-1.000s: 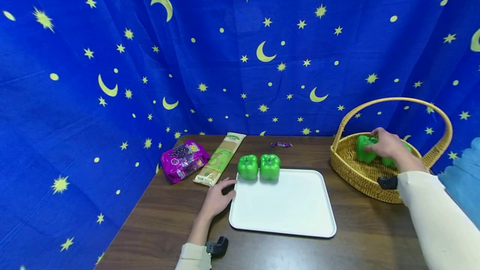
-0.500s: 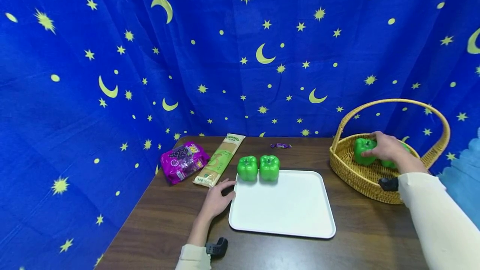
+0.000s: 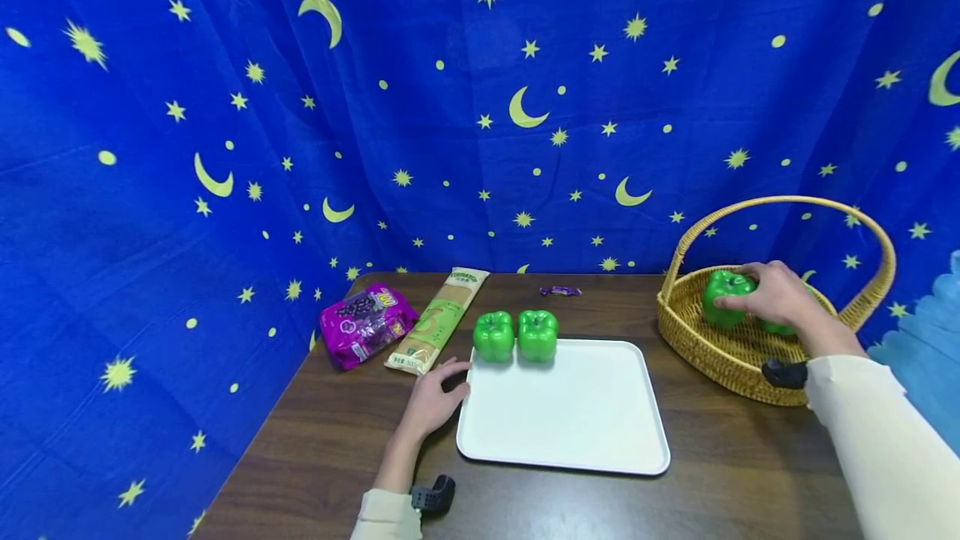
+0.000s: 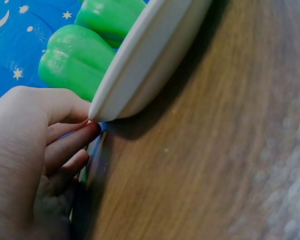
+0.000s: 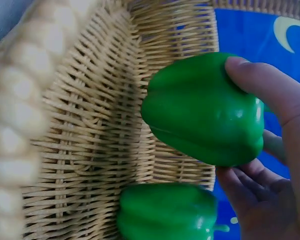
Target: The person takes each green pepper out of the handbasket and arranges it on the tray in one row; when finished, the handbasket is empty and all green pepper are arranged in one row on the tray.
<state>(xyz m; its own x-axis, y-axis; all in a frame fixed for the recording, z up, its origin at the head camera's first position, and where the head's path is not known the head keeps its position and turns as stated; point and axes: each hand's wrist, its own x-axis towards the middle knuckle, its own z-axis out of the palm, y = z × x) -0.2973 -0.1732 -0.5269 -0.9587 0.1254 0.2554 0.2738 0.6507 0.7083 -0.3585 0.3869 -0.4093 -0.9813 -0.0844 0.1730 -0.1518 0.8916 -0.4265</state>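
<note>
My right hand (image 3: pixel 776 298) grips a green bell pepper (image 3: pixel 723 298) inside the wicker basket (image 3: pixel 693 352). In the right wrist view its thumb (image 5: pixel 257 80) lies across the pepper's stem end, with fingers underneath. Another green bell pepper (image 5: pixel 165 212) lies below it in the basket. At the left side of a white tray (image 3: pixel 562 415), my left hand (image 3: pixel 431 402) pinches the rim between thumb and fingertips. Two more green bell peppers, a left one (image 3: pixel 493 337) and a right one (image 3: pixel 537 336), stand side by side at the tray's far left corner.
A purple packet (image 3: pixel 367 325) and a long packet of noodles (image 3: pixel 438 323) lie left of the tray. One small purple wrapped candy (image 3: pixel 560 291) is near the table's back edge. The basket's tall handle (image 3: pixel 780 200) arches over it; a starry blue curtain (image 3: pixel 450 107) hangs behind.
My right hand has shifted slightly to the left with the bell pepper, which now shows more from the front. The left hand and the tray stay where they were.
</note>
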